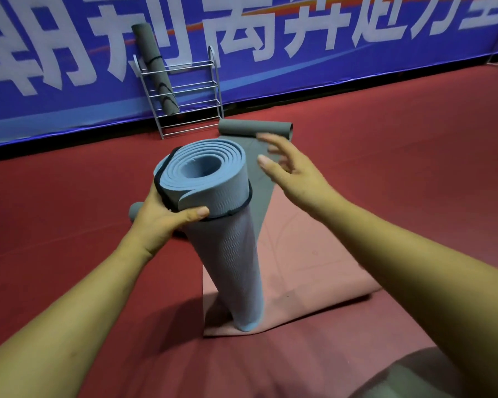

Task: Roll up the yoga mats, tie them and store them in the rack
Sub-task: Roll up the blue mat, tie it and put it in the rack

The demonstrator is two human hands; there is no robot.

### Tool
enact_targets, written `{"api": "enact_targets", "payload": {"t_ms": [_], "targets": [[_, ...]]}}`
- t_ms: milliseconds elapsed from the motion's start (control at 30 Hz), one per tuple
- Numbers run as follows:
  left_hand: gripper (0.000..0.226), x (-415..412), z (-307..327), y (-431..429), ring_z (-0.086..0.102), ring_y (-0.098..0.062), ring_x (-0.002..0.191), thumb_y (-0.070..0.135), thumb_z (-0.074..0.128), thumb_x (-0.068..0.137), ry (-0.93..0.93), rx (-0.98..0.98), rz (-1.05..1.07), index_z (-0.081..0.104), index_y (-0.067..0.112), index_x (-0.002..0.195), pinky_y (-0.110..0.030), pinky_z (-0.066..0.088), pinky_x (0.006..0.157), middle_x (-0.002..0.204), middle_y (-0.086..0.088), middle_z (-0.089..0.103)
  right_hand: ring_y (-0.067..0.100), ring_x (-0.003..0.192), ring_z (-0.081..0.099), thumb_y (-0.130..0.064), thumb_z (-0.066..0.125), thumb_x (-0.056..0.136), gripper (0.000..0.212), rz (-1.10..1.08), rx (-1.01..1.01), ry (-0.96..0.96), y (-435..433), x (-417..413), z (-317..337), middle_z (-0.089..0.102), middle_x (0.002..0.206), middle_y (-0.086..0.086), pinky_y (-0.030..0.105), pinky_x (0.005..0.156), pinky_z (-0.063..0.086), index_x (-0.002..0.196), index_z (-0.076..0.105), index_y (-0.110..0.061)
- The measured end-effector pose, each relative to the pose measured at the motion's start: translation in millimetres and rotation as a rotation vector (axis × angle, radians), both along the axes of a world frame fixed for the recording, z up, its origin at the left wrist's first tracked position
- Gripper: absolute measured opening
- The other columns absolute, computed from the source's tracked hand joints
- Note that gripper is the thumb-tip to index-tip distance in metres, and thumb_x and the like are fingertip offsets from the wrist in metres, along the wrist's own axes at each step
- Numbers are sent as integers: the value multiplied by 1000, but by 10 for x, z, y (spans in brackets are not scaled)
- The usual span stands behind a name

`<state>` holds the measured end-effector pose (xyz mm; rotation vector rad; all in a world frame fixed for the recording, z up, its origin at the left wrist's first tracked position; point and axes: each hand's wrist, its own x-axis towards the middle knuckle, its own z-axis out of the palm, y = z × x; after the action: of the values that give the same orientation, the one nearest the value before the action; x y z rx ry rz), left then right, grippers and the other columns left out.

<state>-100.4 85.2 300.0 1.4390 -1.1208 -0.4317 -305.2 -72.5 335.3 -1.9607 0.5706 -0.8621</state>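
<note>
Standing the rolled light-blue foam yoga mat (224,225) upright, the left hand (161,222) clamped its black strap (243,206); right hand (293,170) hovered spread open at three o'clock, likely readying the tie.

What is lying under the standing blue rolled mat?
The blue rolled mat stands on end on an unrolled pink mat, which lies on the red floor. The spot under its base is covered. The left hand holds the roll near its top.

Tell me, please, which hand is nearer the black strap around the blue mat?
Left. The left hand grips the blue mat right at the black strap; the right hand hovers open, apart, to its right.
</note>
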Motion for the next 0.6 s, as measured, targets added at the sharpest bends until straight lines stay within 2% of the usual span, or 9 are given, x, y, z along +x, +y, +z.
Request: {"api": "enact_targets", "payload": {"t_ms": [67, 133, 167, 233, 300, 333, 467, 533, 600], "targets": [[117, 52, 14, 14, 50, -10, 131, 40, 89, 46, 3, 13, -1, 37, 11, 146, -34, 40, 112, 142, 2, 53, 6, 140, 36, -40, 69, 90, 57, 212, -100, 61, 128, -1, 173, 34, 152, -11, 21, 110, 36, 139, 42, -50], [112, 42, 22, -13, 49, -13, 132, 34, 87, 51, -11, 24, -21, 35, 11, 147, -36, 40, 112, 144, 0, 52, 6, 147, 21, -45, 75, 83, 69, 242, -241, 238, 234, 73, 155, 24, 157, -4, 22, 117, 25, 143, 42, -47], [109, 17, 25, -33, 49, -14, 133, 31, 86, 54, -26, 29, -34, 34, 11, 148, -38, 39, 113, 144, -1, 52, 6, 146, 23, -45, 77, 81, 72, 220, -280, 272, 265, 118, 97, 26, 155, 0, 24, 119, 24, 145, 42, -43], [108, -33, 28, -80, 47, -15, 134, 30, 86, 58, -58, 29, -43, 31, 12, 149, -42, 38, 114, 146, -1, 50, 7, 135, 36, -44, 79, 79, 74, 161, -308, 256, 265, 167, -6, 38, 144, 2, 20, 116, 28, 144, 44, -36], [111, -74, 30, -98, 46, -11, 135, 36, 86, 58, -72, 23, -29, 29, 14, 150, -39, 37, 114, 146, 1, 49, 5, 119, 42, -42, 80, 78, 68, 109, -338, 271, 240, 136, 9, 45, 133, 0, -3, 98, 27, 137, 50, -34], [114, -89, 29, -97, 46, -9, 134, 41, 86, 56, -72, 24, -20, 28, 15, 150, -36, 37, 114, 146, 3, 48, 4, 114, 41, -42, 81, 77, 66, 94, -341, 283, 230, 111, 40, 46, 131, 0, -6, 89, 26, 135, 51, -34], [112, -139, 46, -68, 47, -4, 132, 67, 79, 60, -80, -10, 16, 27, 20, 148, -21, 40, 106, 144, 8, 47, 7, 112, 42, -43, 82, 76, 63, 84, -345, 283, 222, 74, 42, 47, 127, 0, 13, 90, 33, 131, 53, -35], [90, -154, 82, -65, 53, -3, 122, 62, 73, 69, -124, -44, 97, 33, 23, 140, -18, 44, 99, 135, 6, 53, 9, 113, 44, -44, 82, 75, 62, 74, -338, 274, 192, 68, 30, 47, 125, 0, 19, 94, 35, 129, 53, -35], [66, -187, 124, -83, 60, -5, 104, 61, 61, 77, -119, -61, 189, 40, 25, 128, -25, 49, 94, 120, -3, 60, 10, 114, 44, -45, 83, 74, 61, 68, -326, 270, 161, 49, 34, 48, 125, 0, 23, 97, 37, 127, 54, -37]]}}
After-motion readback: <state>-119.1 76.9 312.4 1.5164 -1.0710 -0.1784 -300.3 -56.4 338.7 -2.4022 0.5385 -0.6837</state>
